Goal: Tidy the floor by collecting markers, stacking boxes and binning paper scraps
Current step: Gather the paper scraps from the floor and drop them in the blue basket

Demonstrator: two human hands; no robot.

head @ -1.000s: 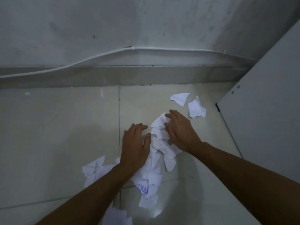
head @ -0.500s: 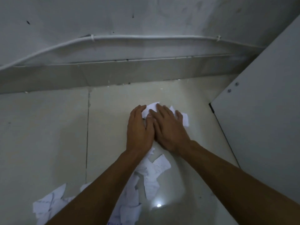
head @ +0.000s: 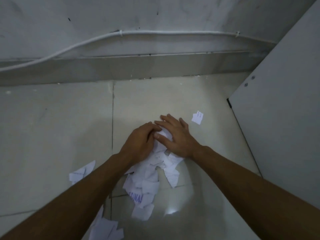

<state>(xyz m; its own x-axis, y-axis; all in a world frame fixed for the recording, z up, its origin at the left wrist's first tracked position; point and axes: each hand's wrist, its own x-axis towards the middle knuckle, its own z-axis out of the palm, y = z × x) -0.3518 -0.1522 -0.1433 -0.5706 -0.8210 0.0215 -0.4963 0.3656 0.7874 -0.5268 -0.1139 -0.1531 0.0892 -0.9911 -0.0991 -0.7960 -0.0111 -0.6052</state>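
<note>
The left hand (head: pixel 141 141) and right hand (head: pixel 174 135) cover the top of the paper scraps (head: pixel 152 179), hiding what lies beneath. The left hand's fingertips curl out of sight, its grip unclear. Blue lettering (head: pixel 136 198) on one scrap is partly covered and unreadable. The white panel (head: pixel 280 135) and wall cable (head: pixel 173 33) run off the frame's edges.

We count two hands: left hand (head: pixel 140 142), right hand (head: pixel 176 137). One heap of paper scraps (head: pixel 150 177), way too jumbled to number. One stray scrap (head: pixel 197 117) on the right, one left scrap (head: pixel 82 172), a few bottom scraps (head: pixel 107 229). One cable (head: pixel 173 32), one panel (head: pixel 280 118), two screws (head: pixel 253 77).
</note>
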